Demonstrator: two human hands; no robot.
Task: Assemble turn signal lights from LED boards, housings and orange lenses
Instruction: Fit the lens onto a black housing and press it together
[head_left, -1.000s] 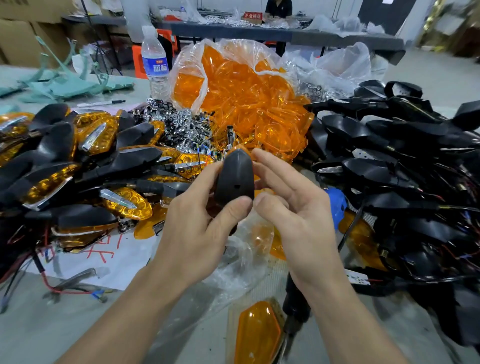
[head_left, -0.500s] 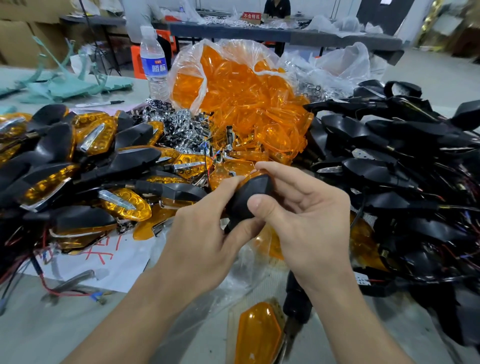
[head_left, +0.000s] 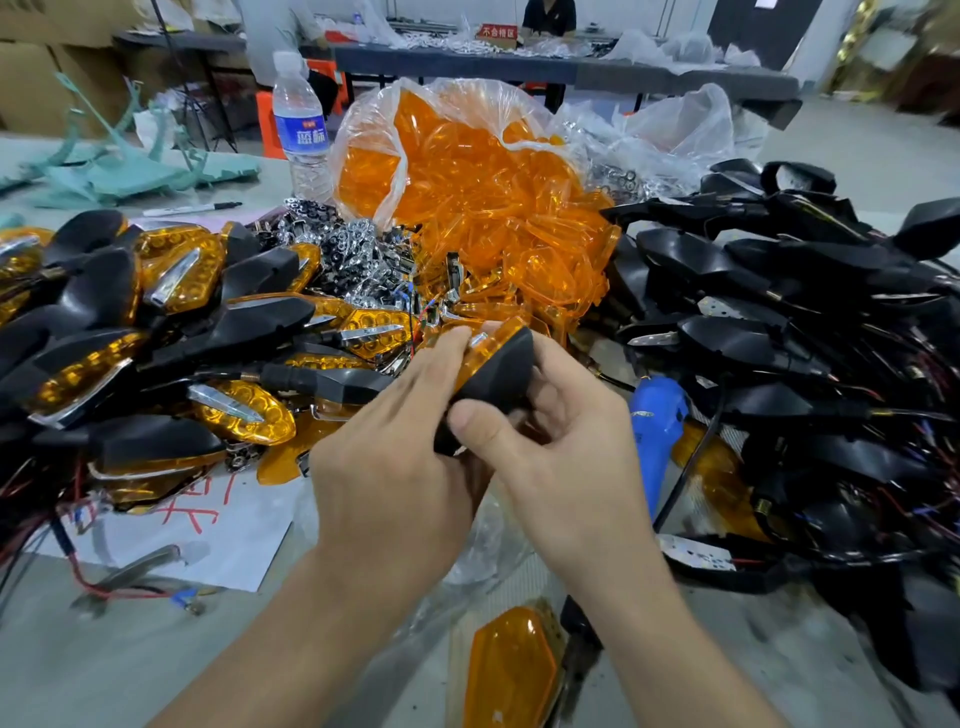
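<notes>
Clamping one turn signal (head_left: 493, 374), fingers of left hand (head_left: 395, 467), right hand (head_left: 566, 457); bench strip (head_left: 130, 665) is hemmed by finished lights (head_left: 156, 338), housings (head_left: 779, 338).

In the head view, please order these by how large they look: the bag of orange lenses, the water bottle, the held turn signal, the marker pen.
1. Bag of orange lenses, clearly largest.
2. Water bottle and held turn signal: similar; the signal is nearer and partly hidden, so unranked.
3. Marker pen, smallest.

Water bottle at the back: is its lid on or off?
On. The water bottle stands upright with a white cap on its neck.
</notes>
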